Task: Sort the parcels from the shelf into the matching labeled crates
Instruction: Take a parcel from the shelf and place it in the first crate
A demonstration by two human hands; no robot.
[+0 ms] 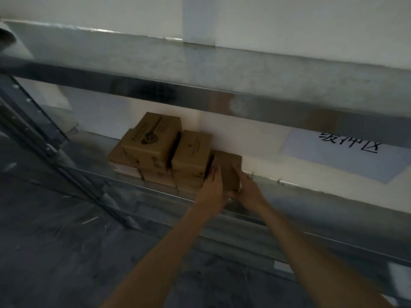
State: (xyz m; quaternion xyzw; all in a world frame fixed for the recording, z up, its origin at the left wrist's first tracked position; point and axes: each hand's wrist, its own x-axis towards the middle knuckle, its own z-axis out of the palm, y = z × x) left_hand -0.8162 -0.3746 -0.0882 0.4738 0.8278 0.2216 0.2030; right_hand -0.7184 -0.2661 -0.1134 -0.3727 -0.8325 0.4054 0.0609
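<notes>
Both hands, left hand (pixel 212 188) and right hand (pixel 248 187), clasp a plain brown box (pixel 226 168) mid-frame, fingers pressed on its sides, its long axis running away up-frame; print on neighbouring boxes (pixel 153 141) is unreadable.

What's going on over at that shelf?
A person reaches both bare arms into a grey metal shelf. The left hand and right hand grip a small plain brown cardboard box from either side. More brown cardboard parcels sit stacked just left of it. No crates are in view.
</notes>
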